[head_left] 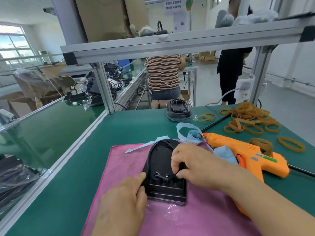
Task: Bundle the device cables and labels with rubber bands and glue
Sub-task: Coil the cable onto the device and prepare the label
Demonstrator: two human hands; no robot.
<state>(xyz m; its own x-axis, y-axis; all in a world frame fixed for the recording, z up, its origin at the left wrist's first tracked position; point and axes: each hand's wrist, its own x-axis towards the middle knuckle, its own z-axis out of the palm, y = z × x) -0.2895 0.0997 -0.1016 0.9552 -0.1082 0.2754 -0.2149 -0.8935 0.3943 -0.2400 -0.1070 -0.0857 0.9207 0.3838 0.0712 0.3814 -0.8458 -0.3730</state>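
While the left hand [122, 198] grips the black device [160, 155] on the pink cloth [119, 166], the right hand [192, 166] pinches its cable [162, 178] — glue gun [247, 154] just beside.

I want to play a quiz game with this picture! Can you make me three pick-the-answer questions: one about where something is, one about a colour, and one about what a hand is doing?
1. Where does the orange glue gun lie?
A. On the top shelf
B. On the green table, right of the black device
C. In the left hand

2. What colour is the cloth under the black device?
A. Pink
B. Yellow
C. White

3. What is the right hand doing?
A. Lying flat on the table
B. Lifting the glue gun
C. Pinching a black cable on the device

Answers:
1 B, the gun rests beside the device with no hand on it.
2 A, pink cloth shows all round the device.
3 C, its fingers curl in over the cable.
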